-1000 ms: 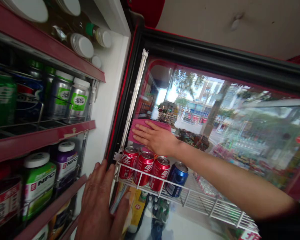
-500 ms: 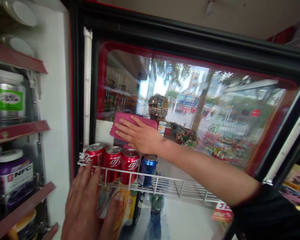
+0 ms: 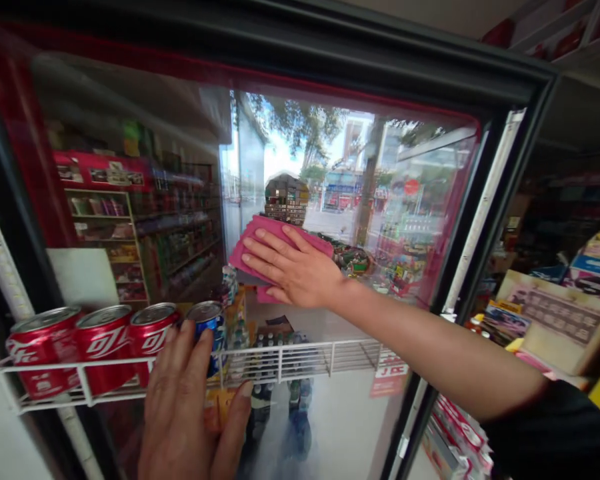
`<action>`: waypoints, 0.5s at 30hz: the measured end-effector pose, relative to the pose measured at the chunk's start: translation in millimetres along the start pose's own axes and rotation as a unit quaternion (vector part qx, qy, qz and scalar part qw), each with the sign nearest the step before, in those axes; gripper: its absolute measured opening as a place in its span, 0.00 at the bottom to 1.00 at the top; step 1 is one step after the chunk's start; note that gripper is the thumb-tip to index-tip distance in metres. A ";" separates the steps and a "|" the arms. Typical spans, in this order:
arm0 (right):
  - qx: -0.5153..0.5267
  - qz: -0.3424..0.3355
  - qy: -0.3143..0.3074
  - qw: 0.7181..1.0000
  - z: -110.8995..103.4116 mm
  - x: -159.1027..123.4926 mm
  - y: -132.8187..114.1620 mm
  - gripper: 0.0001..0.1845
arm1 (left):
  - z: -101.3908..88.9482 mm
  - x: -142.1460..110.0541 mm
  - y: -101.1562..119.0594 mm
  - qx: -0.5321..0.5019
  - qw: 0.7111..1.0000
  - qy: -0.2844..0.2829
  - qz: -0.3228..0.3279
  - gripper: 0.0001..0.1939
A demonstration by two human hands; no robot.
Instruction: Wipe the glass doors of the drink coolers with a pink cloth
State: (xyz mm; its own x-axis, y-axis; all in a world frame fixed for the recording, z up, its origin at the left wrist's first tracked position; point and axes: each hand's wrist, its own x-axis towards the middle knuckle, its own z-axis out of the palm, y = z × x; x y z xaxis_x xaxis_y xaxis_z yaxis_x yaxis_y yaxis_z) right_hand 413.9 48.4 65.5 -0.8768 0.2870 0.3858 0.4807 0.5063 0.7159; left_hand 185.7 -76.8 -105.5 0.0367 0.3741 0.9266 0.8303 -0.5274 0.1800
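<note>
My right hand point(image 3: 295, 270) lies with flat fingers on a pink cloth point(image 3: 250, 248), holding it against the glass door point(image 3: 180, 127). The cloth is above and to the right of the cans. My left hand point(image 3: 185, 407) is raised with fingers stretched and thumb apart, with nothing in it. It overlaps the white wire rack point(image 3: 305, 360) in view; whether it touches the rack I cannot tell. Red soda cans point(image 3: 103, 347) stand upright at the rack's left end. A blue can point(image 3: 206, 317) beside them is partly hidden behind my left fingers.
A black door frame point(image 3: 510, 87) with a white strip point(image 3: 485, 207) borders the glass on the right. Beyond it are boxed goods and a cardboard sign point(image 3: 555, 320). A pale sheet point(image 3: 85, 280) is behind the cans. Reflections of shelves and a street cover the glass.
The view has swung right, and the stocked fridge shelves have left it. My right hand and the cloth have moved right along the glass, away from the red cans. My left hand stays open.
</note>
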 end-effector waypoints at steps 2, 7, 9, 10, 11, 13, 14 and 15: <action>-0.006 0.026 0.024 0.999 0.8 -31.3 10.1 0.50 | 9.3 1.9 13.9 -0.008 1.000 0.001 0.009 0.44; -0.044 0.106 0.037 0.993 0.7 -108.6 31.3 0.48 | 28.3 3.9 43.6 -0.031 0.999 -0.016 0.021 0.44; -0.055 0.134 0.022 0.989 -2.4 -134.7 38.5 0.47 | 34.5 4.8 54.7 -0.041 0.998 -0.025 0.027 0.44; -0.059 0.146 0.016 0.987 -4.0 -146.8 42.0 0.47 | 37.3 5.3 60.1 -0.045 0.998 -0.028 0.030 0.44; -0.063 0.159 0.012 0.985 -5.5 -158.5 45.4 0.47 | 39.8 5.6 65.4 -0.047 0.998 -0.033 0.032 0.44; -0.073 0.192 0.007 0.979 -6.9 -181.2 51.8 0.45 | 44.1 5.5 75.2 -0.049 0.997 -0.038 0.038 0.43; -0.080 0.215 0.011 0.973 -6.7 -192.4 54.5 0.45 | 45.7 4.7 79.6 -0.050 0.997 -0.038 0.040 0.43; -0.086 0.242 0.017 0.966 -5.9 -203.1 56.6 0.45 | 46.9 3.5 83.5 -0.050 0.997 -0.040 0.041 0.43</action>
State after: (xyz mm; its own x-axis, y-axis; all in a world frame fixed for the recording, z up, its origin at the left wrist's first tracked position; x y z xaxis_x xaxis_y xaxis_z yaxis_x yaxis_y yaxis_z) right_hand 619.1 14.0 31.1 -0.5510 0.4283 0.7162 0.8282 0.1753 0.5323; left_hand 281.2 -83.7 -102.8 0.1497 0.3836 0.9113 0.7632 -0.6308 0.1401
